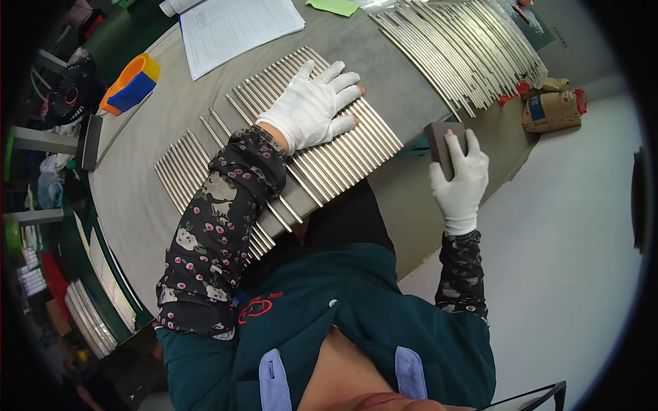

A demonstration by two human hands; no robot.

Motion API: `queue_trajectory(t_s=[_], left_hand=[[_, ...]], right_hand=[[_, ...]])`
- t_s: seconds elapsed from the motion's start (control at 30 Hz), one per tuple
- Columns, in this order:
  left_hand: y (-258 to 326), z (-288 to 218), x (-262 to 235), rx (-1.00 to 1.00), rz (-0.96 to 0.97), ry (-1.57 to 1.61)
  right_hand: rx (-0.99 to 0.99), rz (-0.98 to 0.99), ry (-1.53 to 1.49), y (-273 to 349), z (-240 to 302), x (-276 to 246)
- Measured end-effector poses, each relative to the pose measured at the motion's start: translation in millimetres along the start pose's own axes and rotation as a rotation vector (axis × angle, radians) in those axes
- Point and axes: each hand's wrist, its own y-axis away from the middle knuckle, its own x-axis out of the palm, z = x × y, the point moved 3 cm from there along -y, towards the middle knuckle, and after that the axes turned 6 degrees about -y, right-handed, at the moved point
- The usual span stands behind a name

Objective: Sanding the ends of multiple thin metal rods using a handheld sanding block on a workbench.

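Note:
My left hand [306, 108], in a white glove with bare fingertips showing, lies flat with fingers spread on a row of shiny metal rods [349, 157]. The rods sit side by side on the grey table, reaching over its near edge. A smaller group of the same rods [179, 171] lies to the left, partly under my sleeved forearm, and a few single rods lie between the groups. Off the table's right edge, my right hand [462, 188], also gloved, grips a dark grey-brown rectangular block [436, 142], perhaps a sanding block.
A larger spread of metal rods [459, 51] covers the far right of the table [127, 205]. Printed sheets [236, 34] and a green slip [334, 7] lie at the back. An orange-and-blue ring-shaped object [130, 83] and a black fan [72, 92] are at left. A brown bag [552, 111] is at right.

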Motion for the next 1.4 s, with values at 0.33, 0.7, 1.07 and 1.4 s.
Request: queue_trajectory(t_s=[0.33, 0.7, 1.07, 1.4], left_hand=[[-2, -2, -2, -0.003, 0.006, 0.018], [1, -2, -3, -0.005, 0.051, 0.032], [9, 0, -1, 0.004, 0.023, 0.026], [8, -1, -2, 0.003, 0.031, 0.027]], right_hand=[[-0.007, -0.016, 0.062, 10, -17, 0], [-0.075, -0.035, -0.006, 13, -24, -7], [-0.242, 0.134, -0.149, 9, 12, -6], [-0.324, 0.202, -0.039, -27, 37, 14]])
